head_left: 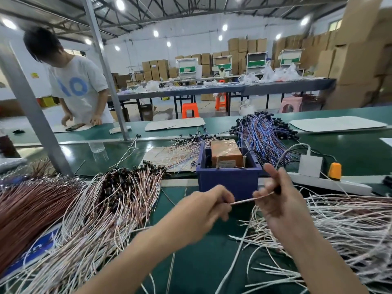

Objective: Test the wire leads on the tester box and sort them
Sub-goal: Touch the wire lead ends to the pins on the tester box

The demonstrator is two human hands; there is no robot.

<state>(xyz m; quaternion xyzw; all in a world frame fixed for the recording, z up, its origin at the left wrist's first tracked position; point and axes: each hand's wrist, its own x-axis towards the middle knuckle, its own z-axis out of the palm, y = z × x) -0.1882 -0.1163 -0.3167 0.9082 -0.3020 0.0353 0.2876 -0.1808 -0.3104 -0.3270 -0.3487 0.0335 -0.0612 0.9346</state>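
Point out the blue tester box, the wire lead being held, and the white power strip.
blue tester box [228,180]: head view, on its front wall.
wire lead [252,199]: head view, on the bare middle of its length.
white power strip [347,187]: head view, on its top face.

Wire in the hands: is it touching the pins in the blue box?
Apart. Head view: left hand and right hand hold the wire in front of the box, clear of the pins.

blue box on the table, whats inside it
The blue box holds an orange-brown block wrapped in clear film, with two upright metal pins before it. Its front wall hides the floor and the block's base.
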